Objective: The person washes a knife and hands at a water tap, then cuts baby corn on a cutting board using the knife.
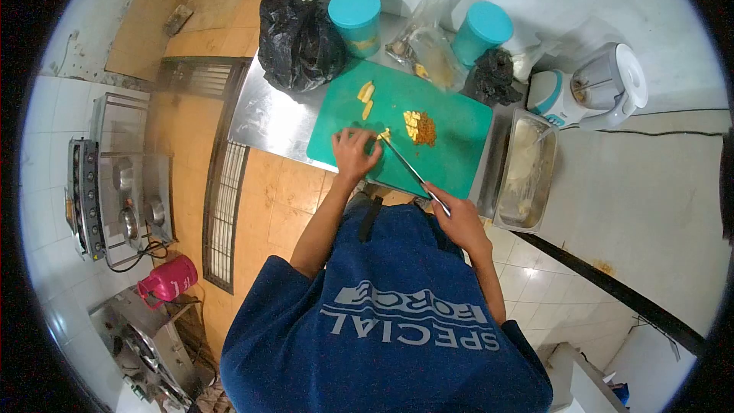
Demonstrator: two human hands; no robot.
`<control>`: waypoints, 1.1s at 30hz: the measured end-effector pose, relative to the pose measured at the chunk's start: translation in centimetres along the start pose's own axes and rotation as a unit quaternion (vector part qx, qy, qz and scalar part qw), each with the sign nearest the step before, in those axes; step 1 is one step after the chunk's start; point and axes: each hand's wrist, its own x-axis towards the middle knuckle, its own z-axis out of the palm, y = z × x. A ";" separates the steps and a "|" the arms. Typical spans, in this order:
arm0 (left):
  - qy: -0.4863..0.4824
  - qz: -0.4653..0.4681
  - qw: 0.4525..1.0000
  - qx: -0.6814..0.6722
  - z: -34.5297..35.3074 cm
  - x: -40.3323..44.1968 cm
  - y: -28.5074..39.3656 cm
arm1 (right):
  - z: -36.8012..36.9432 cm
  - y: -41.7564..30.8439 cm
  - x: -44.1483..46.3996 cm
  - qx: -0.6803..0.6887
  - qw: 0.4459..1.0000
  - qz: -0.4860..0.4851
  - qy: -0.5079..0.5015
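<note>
A green cutting board [451, 160] lies on a metal table. My right hand [456, 218] is closed round the handle of a knife [407, 167], whose blade slants up and left across the board. Small yellow pieces [384, 135] lie at the blade's tip. Just left of them, my left hand [356, 153] rests on the board with its fingers curled; whether it holds a piece is hidden. Several longer yellow pieces [367, 93] lie farther up the board. Right of the blade sits a pile of yellow bits [413, 124] beside orange-brown crumbs [426, 134].
Behind the board stand a black plastic bag [294, 46], two teal-lidded tubs [355, 19] [483, 30], a clear bag [436, 50] and a small black bag [495, 76]. To the right are a blender [592, 88] and a metal tray [527, 168].
</note>
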 end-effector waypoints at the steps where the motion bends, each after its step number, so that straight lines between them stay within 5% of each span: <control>1: 0.006 0.001 1.000 -0.004 0.0 0.0 0.0 | 0.1 -0.1 0.2 0.009 1.000 -0.003 -0.002; 33: 0.008 0.002 1.000 -0.012 -0.1 0.0 -0.1 | 2.1 0.9 0.3 -0.028 0.999 -0.026 0.033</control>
